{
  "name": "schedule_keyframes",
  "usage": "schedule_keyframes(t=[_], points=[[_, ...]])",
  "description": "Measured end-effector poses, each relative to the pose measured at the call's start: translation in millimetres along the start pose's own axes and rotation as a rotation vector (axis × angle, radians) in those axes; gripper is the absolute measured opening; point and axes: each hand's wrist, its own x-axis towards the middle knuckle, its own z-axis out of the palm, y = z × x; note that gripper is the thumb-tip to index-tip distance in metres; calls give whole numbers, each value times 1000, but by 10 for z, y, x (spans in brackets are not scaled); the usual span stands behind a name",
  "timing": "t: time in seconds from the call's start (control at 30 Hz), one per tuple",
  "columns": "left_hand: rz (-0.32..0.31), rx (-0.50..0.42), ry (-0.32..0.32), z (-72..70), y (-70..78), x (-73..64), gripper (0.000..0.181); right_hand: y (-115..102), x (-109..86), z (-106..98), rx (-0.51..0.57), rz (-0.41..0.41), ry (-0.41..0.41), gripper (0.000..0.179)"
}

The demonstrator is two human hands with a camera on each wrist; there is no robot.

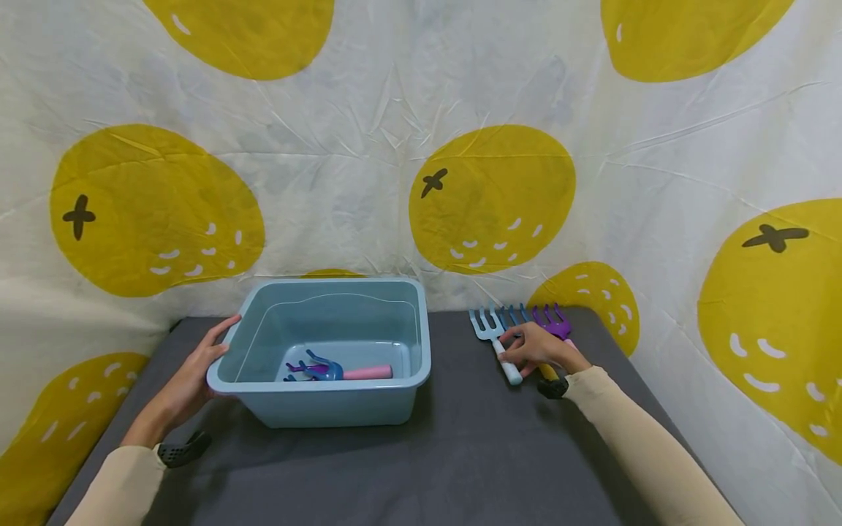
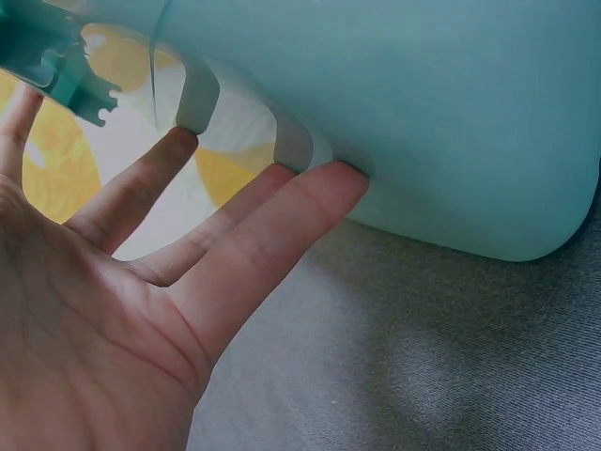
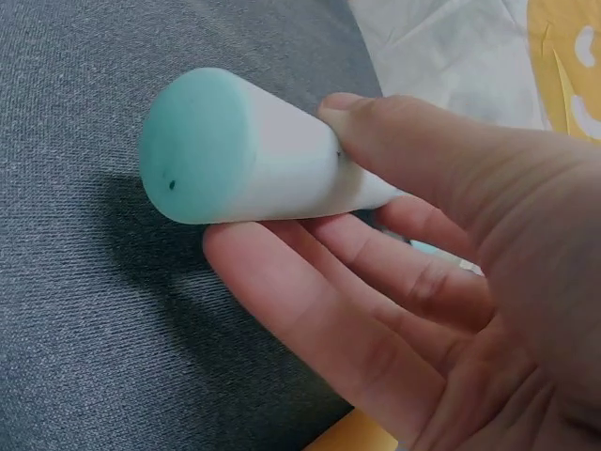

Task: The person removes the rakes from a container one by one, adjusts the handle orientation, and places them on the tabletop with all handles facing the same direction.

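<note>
In the head view, note the left hand (image 1: 191, 372) against the left rim of the blue tub (image 1: 329, 405), and the right hand (image 1: 539, 349) pinching the light blue rake (image 1: 488, 332) by its handle, to the right of the tub and well apart from it, just beside a dark blue rake (image 1: 516, 318) and a purple rake (image 1: 555, 326). Inside the tub, a pink-handled rake (image 1: 350, 373) and, close by, purple tines (image 1: 298, 368). In the left wrist view, fingers nearly straight and spread, tips touching the tub's outer wall: contact without a clench. Best to press only lightly there, for steadiness. In the right wrist view, thumb on one side of the white handle, bent fingers on the other: a real grasp. Probably wise to lift straight up, tines clear of neighbours, with a firm pinch against pivoting. No brand, label or writing legible anywhere; only fruit printed on the backdrop (image 1: 335, 212).
</note>
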Motion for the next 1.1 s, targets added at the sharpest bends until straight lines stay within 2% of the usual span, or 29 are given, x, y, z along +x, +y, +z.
schedule_keyframes(t=[0.13, 0.5, 1.1], points=[[11, -6, -4, -4, -2, 2, 56, 1, 7, 29, -5, 18, 17, 51], [18, 4, -8, -14, 9, -1, 56, -25, 22, 113, -101, 44, 99, 48], [9, -15, -20, -21, -22, 5, 56, -6, 21, 127, -84, 83, 80, 49]])
